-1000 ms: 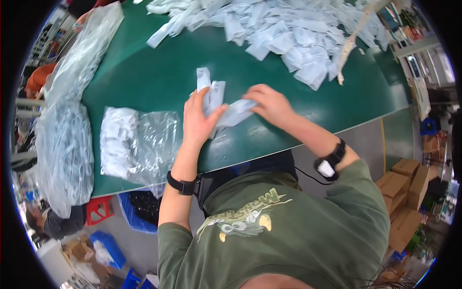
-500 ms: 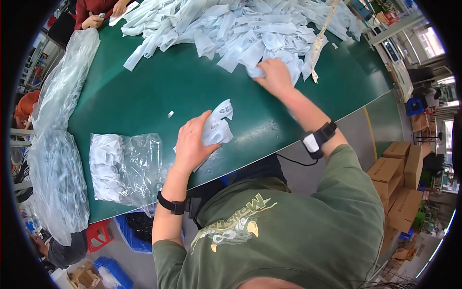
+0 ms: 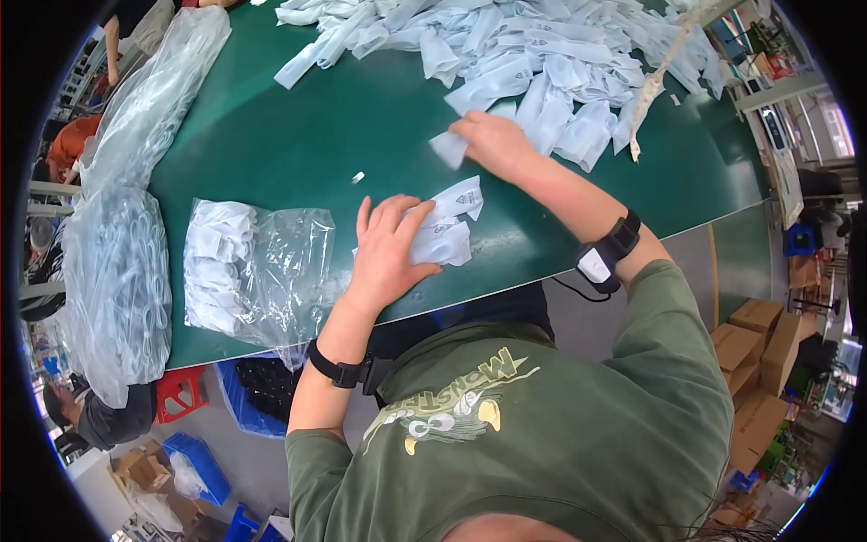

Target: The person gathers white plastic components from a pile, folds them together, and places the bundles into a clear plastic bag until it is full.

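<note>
Filling most of the view, the green table (image 3: 271, 126) bears a broad heap of pale packets (image 3: 560, 63) on its far side, apparently set there to leave working room in front, yet within arm's reach. A long clear sack (image 3: 117, 280) lies along the left edge; a smaller clear bag (image 3: 293, 244), partly filled with white bundles (image 3: 217, 262), sits by the front, perhaps for easy access. The left hand (image 3: 388, 248), fingers spread, rests over a few packets (image 3: 452, 208), seemingly steadying them on the smooth top. The right hand (image 3: 497, 143), near the heap, has its fingers closed on a single packet (image 3: 449, 149), probably pinching one end so the rest hangs free. A tiny white scrap (image 3: 358, 177) lies just beyond the left hand.
</note>
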`<state>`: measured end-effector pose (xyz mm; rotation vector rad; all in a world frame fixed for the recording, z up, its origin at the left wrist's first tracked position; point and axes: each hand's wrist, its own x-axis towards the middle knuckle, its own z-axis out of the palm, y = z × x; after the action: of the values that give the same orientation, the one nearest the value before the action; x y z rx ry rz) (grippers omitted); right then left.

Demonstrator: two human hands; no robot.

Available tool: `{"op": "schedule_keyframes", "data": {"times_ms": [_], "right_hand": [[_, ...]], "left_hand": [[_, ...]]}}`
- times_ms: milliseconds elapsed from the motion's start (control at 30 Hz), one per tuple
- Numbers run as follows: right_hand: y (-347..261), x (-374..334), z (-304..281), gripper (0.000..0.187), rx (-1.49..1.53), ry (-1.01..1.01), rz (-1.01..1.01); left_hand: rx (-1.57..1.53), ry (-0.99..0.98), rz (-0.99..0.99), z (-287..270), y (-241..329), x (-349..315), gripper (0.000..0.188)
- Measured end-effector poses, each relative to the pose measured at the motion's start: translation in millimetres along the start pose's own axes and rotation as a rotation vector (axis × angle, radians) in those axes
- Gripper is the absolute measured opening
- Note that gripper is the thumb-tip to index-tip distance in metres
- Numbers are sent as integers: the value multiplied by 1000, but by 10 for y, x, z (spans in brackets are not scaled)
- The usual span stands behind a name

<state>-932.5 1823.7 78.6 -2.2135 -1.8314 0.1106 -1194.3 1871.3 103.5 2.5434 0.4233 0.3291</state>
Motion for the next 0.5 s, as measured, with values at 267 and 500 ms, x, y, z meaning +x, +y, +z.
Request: {"op": "schedule_keyframes", "data": {"times_ms": [267, 500], "right_hand": [[92, 56, -192, 47, 198, 125, -280], [-82, 205, -42, 42, 392, -358, 0]], "left_hand": [[5, 169, -158, 102, -100, -264, 90], [-152, 230, -156, 207, -196, -339, 94]]}}
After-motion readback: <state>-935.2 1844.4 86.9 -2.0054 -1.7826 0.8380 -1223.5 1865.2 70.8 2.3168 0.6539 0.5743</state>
